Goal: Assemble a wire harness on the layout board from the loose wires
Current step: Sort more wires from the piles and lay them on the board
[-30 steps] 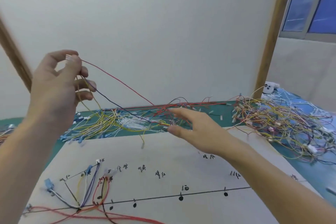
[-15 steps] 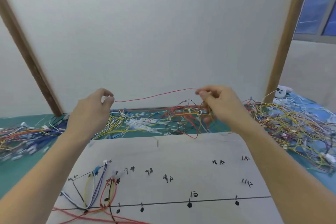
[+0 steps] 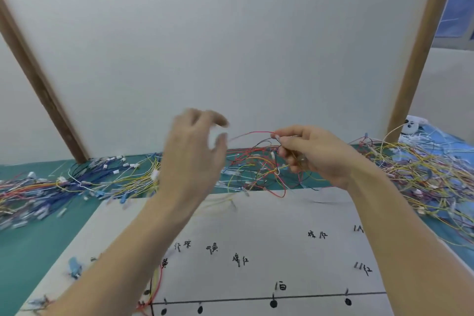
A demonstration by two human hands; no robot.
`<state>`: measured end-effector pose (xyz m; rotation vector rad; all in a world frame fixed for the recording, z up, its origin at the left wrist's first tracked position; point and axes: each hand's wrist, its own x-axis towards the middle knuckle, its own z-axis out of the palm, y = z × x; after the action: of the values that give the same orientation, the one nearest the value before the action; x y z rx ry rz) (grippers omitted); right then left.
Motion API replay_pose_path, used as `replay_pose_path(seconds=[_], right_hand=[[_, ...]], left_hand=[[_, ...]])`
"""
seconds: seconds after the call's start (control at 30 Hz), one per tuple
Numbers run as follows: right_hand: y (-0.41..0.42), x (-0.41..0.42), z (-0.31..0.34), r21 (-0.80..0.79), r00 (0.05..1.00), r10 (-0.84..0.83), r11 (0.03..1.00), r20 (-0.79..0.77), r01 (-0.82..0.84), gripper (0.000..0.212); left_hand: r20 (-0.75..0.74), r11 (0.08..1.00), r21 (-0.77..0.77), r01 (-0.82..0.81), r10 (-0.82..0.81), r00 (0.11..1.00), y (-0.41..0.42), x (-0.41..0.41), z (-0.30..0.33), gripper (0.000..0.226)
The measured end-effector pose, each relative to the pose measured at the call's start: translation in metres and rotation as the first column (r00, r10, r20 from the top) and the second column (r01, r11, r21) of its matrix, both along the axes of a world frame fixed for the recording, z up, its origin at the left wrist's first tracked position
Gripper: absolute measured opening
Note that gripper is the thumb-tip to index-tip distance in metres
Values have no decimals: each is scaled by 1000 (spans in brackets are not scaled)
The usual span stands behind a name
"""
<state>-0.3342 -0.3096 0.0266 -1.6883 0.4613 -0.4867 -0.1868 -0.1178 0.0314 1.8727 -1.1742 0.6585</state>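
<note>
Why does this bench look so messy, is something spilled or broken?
Nothing looks broken. Loose wires lie in tangled heaps on the green mat behind the layout board, some trailing over its far edge. The right hand pinches a red wire; the blurred left hand holds nothing.

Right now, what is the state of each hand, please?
Left hand: open, fingers spread, holding nothing; it is blurred.
Right hand: pinching the red wire at its end.

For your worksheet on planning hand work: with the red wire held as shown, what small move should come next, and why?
Probably the left hand should close on the free end of the red wire. The right hand pinches the other end above the board; the left hand is open and holds nothing.
</note>
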Motion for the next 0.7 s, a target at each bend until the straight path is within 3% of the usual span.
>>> replay_pose_path(seconds=[0.07, 0.13, 0.23, 0.3, 0.37, 0.53, 0.7], right_hand=[[0, -3, 3, -56, 999, 40, 998, -20, -41, 17], [2, -8, 8, -106, 995, 87, 990, -39, -91, 16], [0, -14, 13, -150, 989, 134, 978, -64, -143, 13], [-4, -17, 14, -120, 991, 125, 984, -52, -131, 12], [-6, -19, 15, -97, 991, 125, 987, -43, -128, 18], [-5, -17, 16, -49, 992, 113, 992, -59, -116, 21], [-1, -15, 17, -116, 997, 29, 993, -70, -37, 13]], left_hand=[[-227, 963, 121, 242, -211, 951, -19, -23, -2, 10], [-391, 894, 224, 389, -283, 875, -37, -38, -10, 8], [-467, 869, 116, 481, -380, 799, -51, -41, -19, 5], [-566, 844, 0, 537, -443, 696, -53, -36, -21, 9], [-667, 826, -32, 563, -437, 603, -53, -30, -19, 17], [-784, 786, 52, 616, -350, 513, -53, -6, -1, 25], [-789, 737, 97, 669, -353, 504, -56, 0, 3, 25]])
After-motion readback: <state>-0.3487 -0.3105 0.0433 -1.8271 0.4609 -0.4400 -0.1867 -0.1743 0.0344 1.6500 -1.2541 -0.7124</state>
